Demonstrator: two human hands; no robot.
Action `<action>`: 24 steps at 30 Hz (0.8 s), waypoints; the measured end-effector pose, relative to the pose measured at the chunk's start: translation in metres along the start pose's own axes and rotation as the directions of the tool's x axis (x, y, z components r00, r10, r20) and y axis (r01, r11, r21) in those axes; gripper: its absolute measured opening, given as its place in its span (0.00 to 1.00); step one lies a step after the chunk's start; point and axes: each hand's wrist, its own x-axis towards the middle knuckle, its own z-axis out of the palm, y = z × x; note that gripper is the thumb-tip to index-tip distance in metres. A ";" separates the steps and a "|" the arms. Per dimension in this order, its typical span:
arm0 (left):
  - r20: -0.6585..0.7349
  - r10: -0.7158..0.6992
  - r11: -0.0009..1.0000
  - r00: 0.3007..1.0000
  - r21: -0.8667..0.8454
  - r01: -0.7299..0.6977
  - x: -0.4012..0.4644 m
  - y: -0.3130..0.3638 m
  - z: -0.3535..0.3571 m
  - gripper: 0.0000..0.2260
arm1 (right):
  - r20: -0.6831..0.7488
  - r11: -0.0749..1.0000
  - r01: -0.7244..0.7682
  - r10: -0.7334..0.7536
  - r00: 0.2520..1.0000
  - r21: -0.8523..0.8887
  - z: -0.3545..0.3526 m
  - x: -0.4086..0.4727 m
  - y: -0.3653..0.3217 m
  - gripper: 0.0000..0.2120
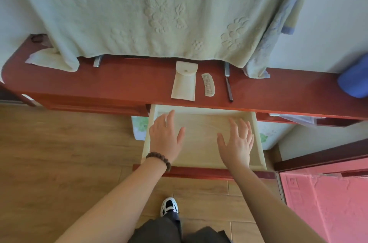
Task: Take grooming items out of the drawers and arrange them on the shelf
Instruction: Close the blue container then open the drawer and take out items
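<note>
Fingers (242, 127) spread over drawer (201, 143); pouch (184, 83), comb (208, 84) on shelf (99, 81).

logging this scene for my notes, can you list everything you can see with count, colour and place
flat snap-flap pouch: 1, cream, on the shelf, left of the comb
curved fine-toothed comb: 1, cream, on the shelf between pouch and slim tool
slim dark-handled tool: 1, dark with a metal end, on the shelf right of the comb
long wooden shelf: 1, red-brown, across the middle
open wooden drawer: 1, pale inside, pulled out below the shelf, nothing seen in it
embossed floral towel: 1, pale green, hanging over the shelf
rolled cloth: 1, blue, right end of the shelf
textured mat: 1, pink, lower right
left hand: 1, open, over the drawer, bead bracelet
right hand: 1, open, over the drawer
</note>
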 end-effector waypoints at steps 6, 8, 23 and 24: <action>0.022 0.000 0.996 1.000 0.091 -0.002 -0.114 0.001 0.024 0.26 | 0.131 0.987 0.135 -0.124 0.984 -0.083 0.007 -0.085 0.048 0.33; 0.119 -0.012 0.988 0.993 0.156 -0.007 -0.143 0.000 0.036 0.29 | 0.205 0.985 0.119 -0.092 0.974 -0.123 0.012 -0.108 0.064 0.34; 0.417 -0.239 0.945 0.877 0.309 0.110 -0.147 0.002 0.055 0.32 | 0.468 0.947 0.159 -0.011 0.884 -0.279 0.019 -0.114 0.087 0.38; 0.417 -0.238 0.946 0.877 0.304 0.112 -0.141 0.001 0.055 0.32 | 0.473 0.947 0.158 -0.007 0.881 -0.281 0.019 -0.108 0.084 0.38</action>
